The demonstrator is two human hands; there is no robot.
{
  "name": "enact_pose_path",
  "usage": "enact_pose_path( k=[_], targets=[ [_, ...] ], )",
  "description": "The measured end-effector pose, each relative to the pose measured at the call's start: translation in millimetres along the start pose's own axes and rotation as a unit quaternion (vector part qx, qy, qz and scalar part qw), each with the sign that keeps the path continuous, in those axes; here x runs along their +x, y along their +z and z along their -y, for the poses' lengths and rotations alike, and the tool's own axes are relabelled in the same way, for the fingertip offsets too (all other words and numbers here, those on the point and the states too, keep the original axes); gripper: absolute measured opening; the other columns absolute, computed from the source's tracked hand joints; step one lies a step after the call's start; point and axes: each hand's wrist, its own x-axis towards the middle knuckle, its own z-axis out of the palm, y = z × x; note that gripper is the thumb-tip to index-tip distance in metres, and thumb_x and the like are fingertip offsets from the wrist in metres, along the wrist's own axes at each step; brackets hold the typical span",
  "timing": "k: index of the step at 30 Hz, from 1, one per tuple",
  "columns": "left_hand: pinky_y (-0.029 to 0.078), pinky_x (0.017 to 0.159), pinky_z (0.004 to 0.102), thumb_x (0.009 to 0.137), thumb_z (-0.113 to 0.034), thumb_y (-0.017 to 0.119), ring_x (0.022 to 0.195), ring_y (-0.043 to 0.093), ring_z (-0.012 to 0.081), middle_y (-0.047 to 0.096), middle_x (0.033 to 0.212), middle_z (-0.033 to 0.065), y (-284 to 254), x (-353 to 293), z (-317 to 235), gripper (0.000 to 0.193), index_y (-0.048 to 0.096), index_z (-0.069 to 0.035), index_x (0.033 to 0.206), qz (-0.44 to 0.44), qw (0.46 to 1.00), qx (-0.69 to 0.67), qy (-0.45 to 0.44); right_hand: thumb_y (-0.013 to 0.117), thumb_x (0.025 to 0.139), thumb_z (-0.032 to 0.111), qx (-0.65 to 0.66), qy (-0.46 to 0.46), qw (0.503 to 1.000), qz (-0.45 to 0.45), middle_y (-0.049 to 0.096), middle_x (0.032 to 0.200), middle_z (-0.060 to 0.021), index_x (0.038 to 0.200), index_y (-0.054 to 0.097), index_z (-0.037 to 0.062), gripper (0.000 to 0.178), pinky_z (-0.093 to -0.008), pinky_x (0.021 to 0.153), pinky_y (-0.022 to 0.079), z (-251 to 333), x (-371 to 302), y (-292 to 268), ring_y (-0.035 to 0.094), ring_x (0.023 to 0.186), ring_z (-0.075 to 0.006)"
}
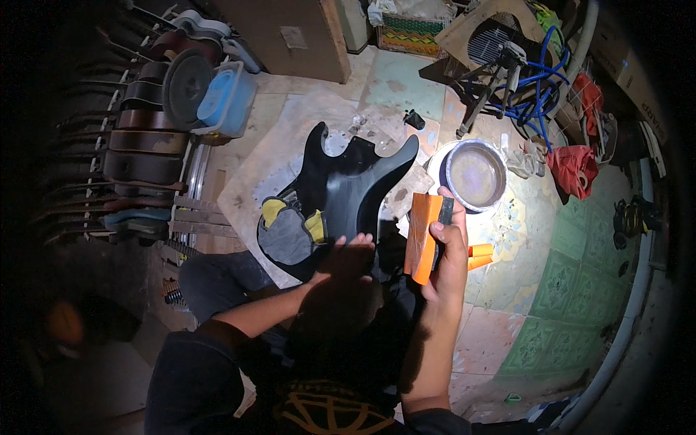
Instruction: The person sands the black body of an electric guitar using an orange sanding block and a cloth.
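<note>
A black electric guitar body [351, 192] lies in front of me, its two horns pointing away. My left hand [349, 255] rests on its lower part, fingers stretched out flat and holding nothing. To the right of the body, my right hand [452, 250] grips a dark sanding block with orange sandpaper [420, 243] around it, held up off the guitar. The sandpaper's face looks worn and scuffed. A grey and yellow cloth [288, 235] is bunched on the body's left side. Shadow covers the body's near end.
A round basin [475, 175] of cloudy liquid stands at the right, orange strips [480, 255] nearer me. A small black object [414, 119] lies beyond the guitar. Several guitars [145, 141] line a rack at left beside a blue plastic tub [230, 101]. Blue hose [540, 80] coils at far right.
</note>
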Motion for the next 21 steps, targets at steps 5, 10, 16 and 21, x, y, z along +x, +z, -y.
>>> enact_pose_path(
  k=[5,10,16,21],
  targets=[
    [0.024,0.123,0.0492,0.099,-0.042,0.05,0.152,0.033,0.0297,0.037,0.162,0.0174,-27,118,52,0.068,0.041,-0.001,0.153,0.072,0.984,-0.146,-0.066,0.059,0.085,0.015,0.017,-0.002,1.0,-0.004,0.057,0.118,-0.013,0.145,0.043,0.0061,0.062,-0.0349,0.093,0.051,5,0,-6,0.059,0.108,-0.0232],
    [0.02,0.124,0.0512,0.103,-0.049,0.044,0.154,0.027,0.0332,0.033,0.164,0.0185,23,219,107,0.073,0.034,0.0,0.157,0.004,0.967,-0.194,-0.163,0.06,0.086,0.016,0.012,0.006,1.0,-0.013,0.057,0.117,-0.0122,0.145,0.042,0.0068,0.063,-0.0345,0.09,0.052,6,2,-6,0.06,0.105,-0.0228],
    [0.017,0.124,0.0581,0.103,-0.051,0.044,0.153,0.025,0.0394,0.033,0.163,0.0224,42,242,164,0.075,0.034,0.001,0.156,0.03,0.939,-0.121,-0.319,0.061,0.085,0.016,0.012,0.01,1.0,-0.009,0.057,0.118,-0.012,0.146,0.043,0.0069,0.064,-0.034,0.088,0.053,2,4,-3,0.06,0.104,-0.0224],
    [0.018,0.123,0.0585,0.098,-0.048,0.052,0.153,0.025,0.0394,0.033,0.163,0.0225,9,181,104,0.075,0.038,0.0,0.154,0.018,0.98,-0.156,-0.124,0.06,0.085,0.016,0.004,-0.007,1.0,-0.001,0.057,0.119,-0.0117,0.143,0.044,0.0062,0.061,-0.0352,0.09,0.052,-1,7,-4,0.059,0.105,-0.0228]
  ],
)
